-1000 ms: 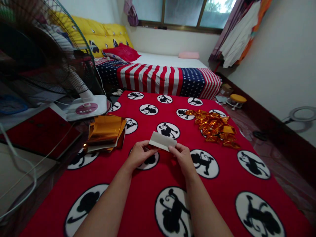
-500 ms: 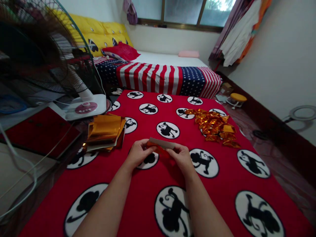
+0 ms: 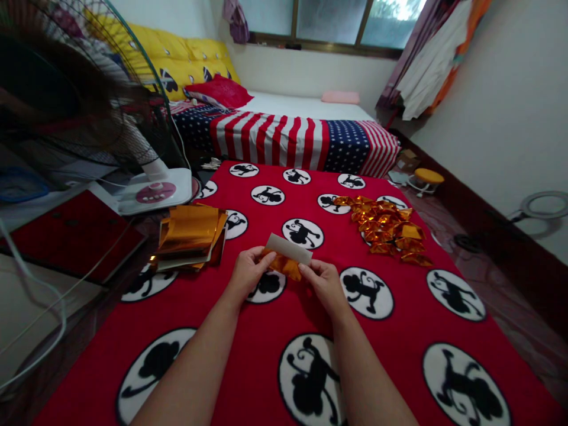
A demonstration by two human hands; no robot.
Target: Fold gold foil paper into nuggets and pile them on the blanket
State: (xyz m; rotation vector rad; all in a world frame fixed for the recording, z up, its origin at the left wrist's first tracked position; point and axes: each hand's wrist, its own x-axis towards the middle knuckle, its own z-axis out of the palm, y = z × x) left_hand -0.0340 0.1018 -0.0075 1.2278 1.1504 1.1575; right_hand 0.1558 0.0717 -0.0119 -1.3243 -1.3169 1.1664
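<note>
A sheet of orange foil paper [image 3: 284,264] is held up over the red cloth, its pale back showing along the far strip and the shiny orange side nearer me. My left hand [image 3: 249,272] pinches its left end between thumb and fingers. At the right end my right hand [image 3: 325,284] grips it the same way. To the left lies a stack of flat orange foil sheets [image 3: 190,231]. Several folded orange foil pieces [image 3: 386,228] form a pile at the right.
The red cloth [image 3: 248,378] with monkey prints covers the surface under my arms. A fan [image 3: 153,177] stands at the left beside a dark red board [image 3: 66,236]. Beyond are a bed with a striped cover [image 3: 275,139] and, at right, a yellow stool [image 3: 428,175].
The foil sheet has tilted so more of its pale strip and orange face show. Both hands keep their grip at its ends, nearly in place.
</note>
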